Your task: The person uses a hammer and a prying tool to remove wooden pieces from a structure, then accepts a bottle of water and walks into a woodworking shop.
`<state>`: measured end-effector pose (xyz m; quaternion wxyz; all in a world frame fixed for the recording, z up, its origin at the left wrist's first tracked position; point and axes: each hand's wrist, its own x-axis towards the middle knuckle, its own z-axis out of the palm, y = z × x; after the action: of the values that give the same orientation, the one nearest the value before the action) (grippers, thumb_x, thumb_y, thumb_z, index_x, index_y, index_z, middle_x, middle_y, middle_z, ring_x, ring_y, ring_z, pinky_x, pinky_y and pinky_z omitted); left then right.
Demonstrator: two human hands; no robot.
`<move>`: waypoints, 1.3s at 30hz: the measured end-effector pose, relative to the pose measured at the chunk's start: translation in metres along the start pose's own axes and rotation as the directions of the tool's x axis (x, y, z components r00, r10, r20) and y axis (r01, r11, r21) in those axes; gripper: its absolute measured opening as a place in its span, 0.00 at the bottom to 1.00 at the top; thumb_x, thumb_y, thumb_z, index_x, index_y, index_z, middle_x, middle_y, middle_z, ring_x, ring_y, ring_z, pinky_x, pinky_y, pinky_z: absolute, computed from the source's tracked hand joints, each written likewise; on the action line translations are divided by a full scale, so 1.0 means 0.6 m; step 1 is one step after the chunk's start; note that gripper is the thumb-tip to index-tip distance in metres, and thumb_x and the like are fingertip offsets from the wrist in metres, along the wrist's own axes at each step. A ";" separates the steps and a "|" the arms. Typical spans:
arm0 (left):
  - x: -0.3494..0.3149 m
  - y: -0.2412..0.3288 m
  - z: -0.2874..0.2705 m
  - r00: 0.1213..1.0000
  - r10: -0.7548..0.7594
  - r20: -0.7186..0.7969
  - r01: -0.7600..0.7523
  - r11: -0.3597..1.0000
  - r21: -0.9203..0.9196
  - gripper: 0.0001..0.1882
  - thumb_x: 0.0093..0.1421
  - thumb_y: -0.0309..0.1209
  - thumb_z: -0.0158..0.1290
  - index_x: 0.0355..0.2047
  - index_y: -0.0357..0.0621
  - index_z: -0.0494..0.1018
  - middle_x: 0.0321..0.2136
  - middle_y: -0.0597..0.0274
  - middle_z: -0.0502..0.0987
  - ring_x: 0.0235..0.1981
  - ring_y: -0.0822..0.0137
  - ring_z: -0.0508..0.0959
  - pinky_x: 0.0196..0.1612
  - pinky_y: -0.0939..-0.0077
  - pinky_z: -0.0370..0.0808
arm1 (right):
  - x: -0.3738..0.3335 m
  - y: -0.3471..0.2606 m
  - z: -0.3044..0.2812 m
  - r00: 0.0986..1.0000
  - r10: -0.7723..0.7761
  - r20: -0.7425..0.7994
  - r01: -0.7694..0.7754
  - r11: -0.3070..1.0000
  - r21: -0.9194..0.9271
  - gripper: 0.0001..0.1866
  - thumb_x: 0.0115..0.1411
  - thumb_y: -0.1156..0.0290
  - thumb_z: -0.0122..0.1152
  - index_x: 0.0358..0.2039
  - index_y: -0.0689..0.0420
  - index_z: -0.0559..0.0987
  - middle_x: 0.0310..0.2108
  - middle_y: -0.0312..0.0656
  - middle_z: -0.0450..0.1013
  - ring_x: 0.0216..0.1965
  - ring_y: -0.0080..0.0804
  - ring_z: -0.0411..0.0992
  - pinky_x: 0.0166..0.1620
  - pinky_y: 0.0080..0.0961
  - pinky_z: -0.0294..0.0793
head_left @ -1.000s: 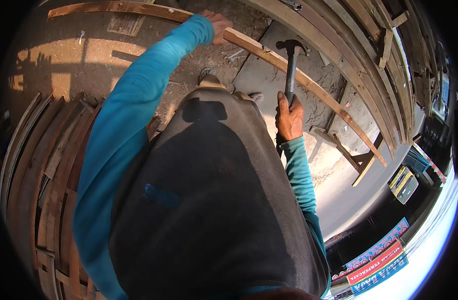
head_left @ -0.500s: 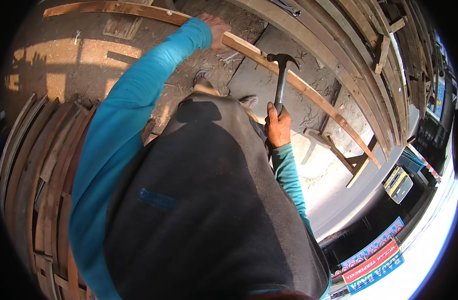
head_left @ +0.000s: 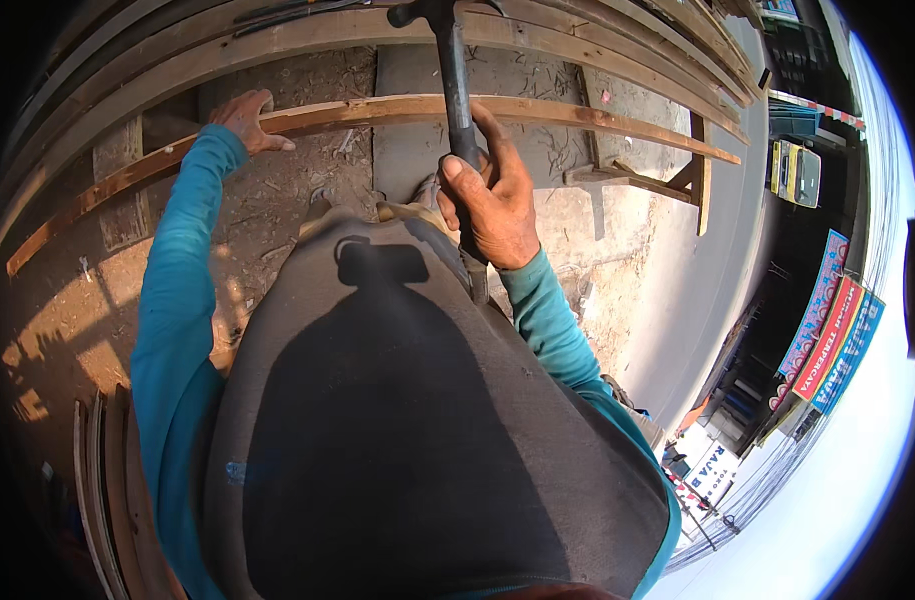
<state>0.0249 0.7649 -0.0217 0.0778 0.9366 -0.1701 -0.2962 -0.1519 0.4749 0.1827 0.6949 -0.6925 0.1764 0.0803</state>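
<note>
A long wooden batten (head_left: 537, 110) runs across in front of me, bowed by the lens. My left hand (head_left: 239, 122) straddles it left of centre, thumb on the near side and fingers over the far side; the fingertips are partly hidden. In my right hand (head_left: 497, 205) is a claw hammer (head_left: 455, 80), gripped by its dark handle with the head pointing away from me. The hammer's shaft passes in front of the batten in this view; I cannot tell whether they touch.
Several long timber beams (head_left: 317, 35) lie beyond the batten. A low wooden stand (head_left: 667, 185) is at the right, and a short board (head_left: 122, 190) lies on the ground at left. More planks (head_left: 107, 480) are at lower left. A yellow vehicle (head_left: 795, 173) appears beside the road.
My view has turned toward the right, so the batten now lies more level across it. The hammer is raised closer to me, and my left hand's thumb now sticks out from the batten.
</note>
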 end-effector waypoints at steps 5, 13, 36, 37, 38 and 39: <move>0.021 0.002 -0.063 0.986 -0.050 0.156 0.062 0.995 -0.072 0.57 0.34 0.62 0.71 0.62 0.48 0.66 0.61 0.50 0.69 0.62 0.49 0.69 0.63 0.52 0.67 | -0.008 0.033 -0.050 0.986 0.072 0.147 -0.109 0.958 0.264 0.26 0.67 0.66 0.51 0.62 0.64 0.64 0.38 0.52 0.73 0.35 0.37 0.79 0.29 0.23 0.78; 0.037 0.004 0.054 0.912 0.107 -0.397 -0.047 0.987 0.157 0.44 0.40 0.30 0.73 0.57 0.50 0.62 0.53 0.52 0.69 0.59 0.48 0.68 0.60 0.49 0.65 | -0.065 0.030 -0.129 0.998 0.063 -0.012 -0.061 0.986 0.157 0.27 0.64 0.63 0.62 0.59 0.61 0.65 0.46 0.55 0.77 0.47 0.39 0.79 0.38 0.29 0.81; -0.004 0.024 -0.011 0.975 0.039 0.218 -0.027 0.998 -0.056 0.49 0.42 0.33 0.69 0.64 0.46 0.57 0.58 0.44 0.70 0.60 0.46 0.70 0.60 0.53 0.70 | 0.157 -0.035 0.052 0.840 -0.542 0.004 0.538 0.834 -0.123 0.12 0.59 0.69 0.65 0.25 0.60 0.73 0.17 0.35 0.69 0.18 0.21 0.66 0.24 0.22 0.67; 0.002 0.017 -0.010 0.972 0.058 0.226 -0.043 0.997 -0.068 0.51 0.41 0.34 0.70 0.65 0.46 0.57 0.58 0.44 0.69 0.60 0.46 0.70 0.59 0.54 0.71 | 0.168 -0.022 0.064 0.826 -0.564 0.023 0.553 0.801 -0.229 0.12 0.58 0.69 0.66 0.24 0.61 0.74 0.18 0.35 0.69 0.20 0.21 0.67 0.26 0.22 0.68; 0.000 0.015 -0.016 0.974 0.051 0.220 -0.036 0.997 -0.072 0.51 0.41 0.34 0.70 0.65 0.46 0.57 0.58 0.44 0.69 0.60 0.46 0.70 0.59 0.54 0.71 | 0.176 -0.016 0.085 0.810 -0.586 0.020 0.563 0.768 -0.305 0.12 0.56 0.68 0.68 0.25 0.61 0.75 0.18 0.35 0.70 0.22 0.21 0.67 0.28 0.23 0.69; -0.001 0.018 -0.022 0.967 0.064 0.247 -0.050 0.997 -0.062 0.52 0.41 0.34 0.70 0.66 0.46 0.56 0.59 0.44 0.69 0.60 0.46 0.70 0.59 0.55 0.71 | 0.177 -0.016 0.094 0.840 -0.540 0.051 0.533 0.805 -0.261 0.11 0.55 0.69 0.68 0.24 0.61 0.76 0.19 0.35 0.71 0.23 0.22 0.67 0.29 0.24 0.70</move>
<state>0.0292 0.7554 -0.0083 0.0902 0.8842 -0.1972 -0.4137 -0.0428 0.5166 0.1525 0.5880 -0.8014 -0.0298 -0.1058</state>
